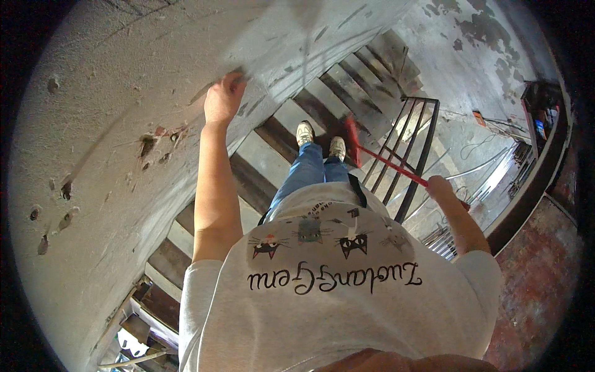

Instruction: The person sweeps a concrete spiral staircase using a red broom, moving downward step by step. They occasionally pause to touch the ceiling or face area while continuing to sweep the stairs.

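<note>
My right hand (439, 188) is closed round the upper end of the red handle of a broom (393, 165). The handle slants down to the left, and the red broom head (352, 141) rests on the stairs just right of my shoes. My left hand (225, 98) is stretched forward at the rough grey wall (124, 80). Its fingers look bent but are blurred and partly hidden, so whether it presses on the wall or holds anything is unclear. Both my feet, in light shoes (305, 133) and blue jeans, stand on the staircase (291, 116).
A dark metal railing (427, 139) borders the stairs on the right. Below it lie long metal bars (496, 180) and a loose cable. A shelf with small items (542, 121) stands far right. The left wall has several holes (147, 146). Clutter (133, 335) shows at lower left.
</note>
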Demonstrator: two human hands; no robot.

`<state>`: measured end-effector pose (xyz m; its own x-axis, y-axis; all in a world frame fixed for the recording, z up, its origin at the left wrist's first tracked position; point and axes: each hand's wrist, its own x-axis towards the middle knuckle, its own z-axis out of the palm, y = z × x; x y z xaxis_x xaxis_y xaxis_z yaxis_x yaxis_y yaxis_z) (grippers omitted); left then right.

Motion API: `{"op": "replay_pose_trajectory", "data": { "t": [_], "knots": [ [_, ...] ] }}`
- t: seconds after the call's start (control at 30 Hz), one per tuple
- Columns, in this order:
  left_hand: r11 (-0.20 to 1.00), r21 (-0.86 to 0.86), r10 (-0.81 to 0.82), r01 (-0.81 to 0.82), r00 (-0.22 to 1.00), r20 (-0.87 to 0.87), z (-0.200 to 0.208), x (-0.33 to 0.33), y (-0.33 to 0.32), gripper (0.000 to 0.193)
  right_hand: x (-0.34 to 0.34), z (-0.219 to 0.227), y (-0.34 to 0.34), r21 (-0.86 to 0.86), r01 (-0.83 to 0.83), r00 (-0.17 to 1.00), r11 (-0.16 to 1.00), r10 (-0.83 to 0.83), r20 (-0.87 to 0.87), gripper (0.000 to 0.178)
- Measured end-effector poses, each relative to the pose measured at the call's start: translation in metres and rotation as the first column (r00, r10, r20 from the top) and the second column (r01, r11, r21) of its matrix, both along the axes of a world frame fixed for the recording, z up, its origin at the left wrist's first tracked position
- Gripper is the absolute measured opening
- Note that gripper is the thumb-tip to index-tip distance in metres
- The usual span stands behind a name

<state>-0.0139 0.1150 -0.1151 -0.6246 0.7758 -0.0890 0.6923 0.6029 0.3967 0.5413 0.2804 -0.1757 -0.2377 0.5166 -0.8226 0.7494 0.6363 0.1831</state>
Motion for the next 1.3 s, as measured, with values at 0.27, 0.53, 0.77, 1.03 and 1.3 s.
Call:
{"op": "replay_pose_trajectory", "data": {
  "t": [0.27,0.53,0.77,1.03,1.3],
  "knots": [
    [1.000,0.015,-0.025,0.025,1.000,0.018,0.006,0.001,-0.001,0.027,0.007,-0.026,0.056,0.284,-0.064,0.998,0.957,0.062,0.016,0.012],
    [1.000,-0.011,-0.005,0.005,1.000,-0.016,0.001,0.001,0.000,0.025,0.002,-0.008,0.008,0.284,-0.002,0.981,0.959,0.057,-0.186,0.013],
    [0.999,0.027,-0.017,0.019,0.997,-0.071,-0.002,-0.001,-0.004,0.024,-0.017,-0.008,-0.017,0.033,0.094,0.992,0.995,-0.090,-0.091,0.016],
    [0.999,0.030,-0.035,0.029,0.979,0.202,-0.012,0.023,-0.043,0.024,-0.060,-0.022,0.048,0.242,-0.049,0.988,0.969,0.082,-0.128,0.011],
    [0.978,-0.179,0.012,0.104,0.836,0.549,-0.074,0.116,-0.132,0.029,-0.107,0.005,0.040,0.271,0.048,0.973,0.961,0.016,-0.231,0.015]
  ]
}}
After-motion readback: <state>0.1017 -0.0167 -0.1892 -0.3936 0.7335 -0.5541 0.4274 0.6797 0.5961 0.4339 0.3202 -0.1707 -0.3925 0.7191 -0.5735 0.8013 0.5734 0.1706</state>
